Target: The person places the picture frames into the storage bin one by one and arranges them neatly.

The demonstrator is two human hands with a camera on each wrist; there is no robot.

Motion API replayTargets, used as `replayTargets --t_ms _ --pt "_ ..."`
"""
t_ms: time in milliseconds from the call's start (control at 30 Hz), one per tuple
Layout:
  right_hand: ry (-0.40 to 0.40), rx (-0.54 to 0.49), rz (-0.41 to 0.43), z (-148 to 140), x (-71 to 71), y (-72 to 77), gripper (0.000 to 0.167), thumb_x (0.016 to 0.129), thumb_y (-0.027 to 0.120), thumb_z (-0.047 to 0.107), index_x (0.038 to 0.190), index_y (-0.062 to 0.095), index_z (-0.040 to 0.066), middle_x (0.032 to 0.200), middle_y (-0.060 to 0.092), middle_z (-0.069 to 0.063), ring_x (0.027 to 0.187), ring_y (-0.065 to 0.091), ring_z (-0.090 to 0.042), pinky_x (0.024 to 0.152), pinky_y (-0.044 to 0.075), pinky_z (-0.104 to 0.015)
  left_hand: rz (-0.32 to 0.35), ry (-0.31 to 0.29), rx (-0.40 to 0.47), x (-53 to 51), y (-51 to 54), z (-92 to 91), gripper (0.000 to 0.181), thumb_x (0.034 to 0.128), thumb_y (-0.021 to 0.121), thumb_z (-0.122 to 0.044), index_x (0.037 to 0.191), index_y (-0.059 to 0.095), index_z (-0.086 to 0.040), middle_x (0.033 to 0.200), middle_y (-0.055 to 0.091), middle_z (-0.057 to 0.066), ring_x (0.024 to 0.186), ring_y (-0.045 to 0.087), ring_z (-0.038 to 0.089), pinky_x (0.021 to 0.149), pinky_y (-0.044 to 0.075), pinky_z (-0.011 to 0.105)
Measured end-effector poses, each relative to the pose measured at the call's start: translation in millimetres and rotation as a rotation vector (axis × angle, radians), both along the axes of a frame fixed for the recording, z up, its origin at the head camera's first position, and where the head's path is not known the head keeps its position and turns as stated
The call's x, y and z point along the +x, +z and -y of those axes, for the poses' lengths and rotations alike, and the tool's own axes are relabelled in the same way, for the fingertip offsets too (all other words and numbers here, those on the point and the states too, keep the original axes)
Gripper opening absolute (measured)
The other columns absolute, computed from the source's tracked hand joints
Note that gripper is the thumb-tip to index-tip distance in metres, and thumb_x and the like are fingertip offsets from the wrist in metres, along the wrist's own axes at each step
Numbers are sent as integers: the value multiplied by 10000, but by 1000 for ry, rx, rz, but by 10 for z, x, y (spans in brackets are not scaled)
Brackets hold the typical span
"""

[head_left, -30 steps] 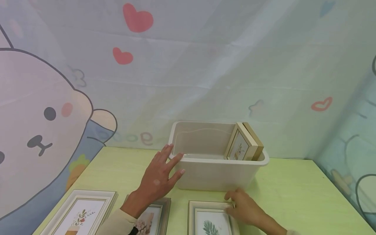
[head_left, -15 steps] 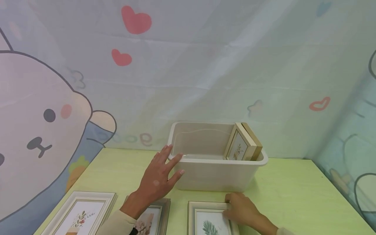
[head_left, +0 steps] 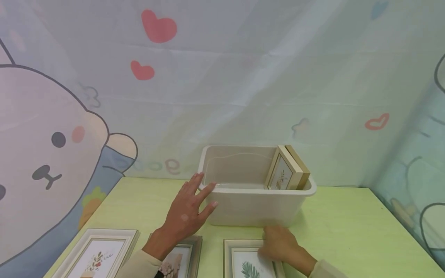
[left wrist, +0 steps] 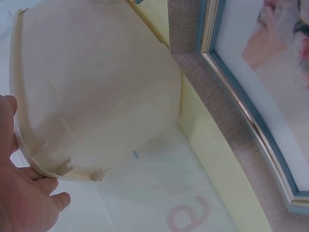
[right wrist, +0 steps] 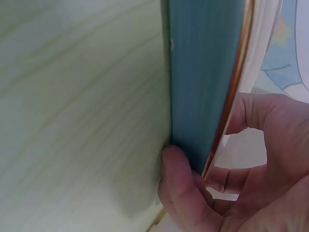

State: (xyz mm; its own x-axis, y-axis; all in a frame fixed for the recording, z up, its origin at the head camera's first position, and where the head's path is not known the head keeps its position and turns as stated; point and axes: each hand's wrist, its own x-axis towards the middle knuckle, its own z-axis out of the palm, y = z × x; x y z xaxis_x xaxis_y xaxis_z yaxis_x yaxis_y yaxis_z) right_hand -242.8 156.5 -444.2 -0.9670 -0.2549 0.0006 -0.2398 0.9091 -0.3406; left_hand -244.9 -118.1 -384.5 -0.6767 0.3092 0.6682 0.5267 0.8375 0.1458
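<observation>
A white plastic bin [head_left: 250,208] stands at the back of the table. My left hand [head_left: 185,214] rests at its left front corner, fingers spread and mostly straight against the rim, as the left wrist view also shows. My right hand [head_left: 279,247] pinches the top right corner of a picture frame [head_left: 227,256] with a green leaf print, lying flat in front of the bin. In the right wrist view the fingers [right wrist: 181,186] curl round the corner of its side edge [right wrist: 203,82]. Two framed pictures [head_left: 286,170] lean upright inside the bin's right end.
A white frame [head_left: 94,235] with a plant print lies at the front left. Beside it, a grey-brown frame [head_left: 196,247] with a flower photo lies partly under my left forearm. A printed cloth backdrop [head_left: 222,96] rises behind the green table [head_left: 347,227].
My right hand has moved slightly left over the leaf-print frame's corner and its fingers have closed on it. My left hand stays at the bin. The view has tilted slightly.
</observation>
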Motion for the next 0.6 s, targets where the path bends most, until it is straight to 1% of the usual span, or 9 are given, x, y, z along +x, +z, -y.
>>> replayTargets --t_ms 33,167,267,400,533,600 --pt "-8 -2 -2 -1 0 2 230 580 685 137 601 457 151 602 454 15 581 425 -192 482 325 -331 2 1 3 1 0 2 475 905 725 -316 1338 643 -140 1509 473 217 1424 431 393 1128 374 589" --pt "-14 3 -62 3 -7 35 191 590 706 163 679 540 133 647 520 15 606 487 -200 509 404 -370 7 4 9 3 15 16 473 912 719 -327 1343 641 -148 1517 467 213 1430 427 387 1135 370 585" --pt "-3 2 -101 -1 -25 46 200 586 715 167 710 565 125 663 544 16 618 507 -200 544 438 -390 20 4 17 8 18 20 474 919 711 -327 1354 633 -154 1527 455 211 1441 413 385 1139 364 587" --pt "25 -34 -80 -48 -39 18 229 560 720 134 661 514 132 642 492 8 627 452 -196 550 388 -363 36 -3 22 10 0 9 471 918 706 -332 1347 639 -148 1522 458 219 1441 409 392 1133 365 596" --pt "68 -90 -24 -113 -58 11 247 563 715 113 627 477 139 622 427 20 622 384 -170 535 310 -309 45 -3 21 5 4 -2 471 916 703 -356 1337 645 -154 1520 466 211 1444 411 379 1146 356 583" --pt "108 -169 30 -150 -76 23 211 599 715 91 649 513 123 624 439 23 569 379 -147 492 297 -277 46 -1 24 2 9 -2 471 915 704 -364 1336 646 -160 1521 467 205 1445 412 370 1154 351 574"
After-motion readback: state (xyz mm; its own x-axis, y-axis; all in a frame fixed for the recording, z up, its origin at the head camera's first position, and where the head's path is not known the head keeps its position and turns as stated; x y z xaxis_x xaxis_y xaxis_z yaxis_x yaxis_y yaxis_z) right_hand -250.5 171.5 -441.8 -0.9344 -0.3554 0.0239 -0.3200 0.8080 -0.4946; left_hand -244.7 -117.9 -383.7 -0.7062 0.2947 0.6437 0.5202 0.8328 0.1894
